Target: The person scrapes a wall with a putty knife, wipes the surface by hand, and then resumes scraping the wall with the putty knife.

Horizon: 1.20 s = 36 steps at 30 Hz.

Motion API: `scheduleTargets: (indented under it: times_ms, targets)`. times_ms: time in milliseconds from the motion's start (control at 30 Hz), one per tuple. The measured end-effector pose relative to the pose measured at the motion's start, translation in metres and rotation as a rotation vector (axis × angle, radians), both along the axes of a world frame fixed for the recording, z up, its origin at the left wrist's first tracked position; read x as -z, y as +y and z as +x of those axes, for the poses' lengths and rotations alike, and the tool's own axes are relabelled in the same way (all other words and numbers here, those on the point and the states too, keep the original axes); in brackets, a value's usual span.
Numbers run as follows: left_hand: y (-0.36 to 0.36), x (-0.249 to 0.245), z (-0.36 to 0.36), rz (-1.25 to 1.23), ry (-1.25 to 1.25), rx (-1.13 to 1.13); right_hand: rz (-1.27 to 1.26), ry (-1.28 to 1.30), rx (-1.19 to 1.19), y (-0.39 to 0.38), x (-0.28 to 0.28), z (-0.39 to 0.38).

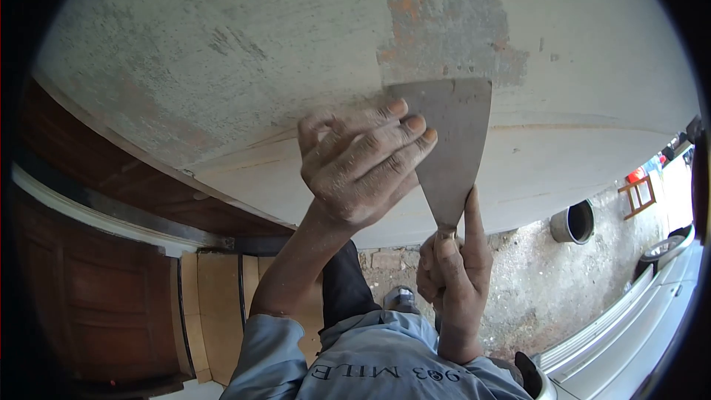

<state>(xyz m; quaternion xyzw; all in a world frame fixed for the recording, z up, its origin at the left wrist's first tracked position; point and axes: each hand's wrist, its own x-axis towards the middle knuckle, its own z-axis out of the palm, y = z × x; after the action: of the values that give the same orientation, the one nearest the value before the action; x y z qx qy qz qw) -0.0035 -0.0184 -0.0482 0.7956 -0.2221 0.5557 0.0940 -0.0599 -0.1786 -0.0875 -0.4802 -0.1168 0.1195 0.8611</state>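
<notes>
While right hand clamps putty knife handle, we see left hand, fingers extended, pressing blade onto wall.

The wall is pale grey-white, streaked, with a mottled orange-brown patch. The scraper blade is dull grey. The shirt is light blue with dark lettering; the door is dark reddish brown.

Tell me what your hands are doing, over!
Right hand gripping scraper handle. Left hand fingers pressing blade against wall. Blade edge just under scraped patch.
</notes>
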Motion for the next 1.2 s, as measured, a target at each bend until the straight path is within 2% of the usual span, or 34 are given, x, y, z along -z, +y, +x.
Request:
scheduleTargets:
  times_ms: [500,700,1000,1200]
  targets:
    - [0.0,0.002,-0.002,0.025,-0.025,0.016,-0.016,-0.026,-0.025,-0.006,0.004,-0.005]
    - [0.003,0.009,-0.002,-0.051,0.001,0.013,-0.042,-0.041,-0.012,-0.004,0.009,-0.004]
    - [0.006,0.009,0.001,0.0,-0.032,0.034,-0.022,-0.002,-0.014,-0.006,0.003,-0.004]
    - [0.002,-0.001,0.0,-0.003,-0.029,0.019,-0.029,-0.015,0.018,-0.003,0.003,-0.006]
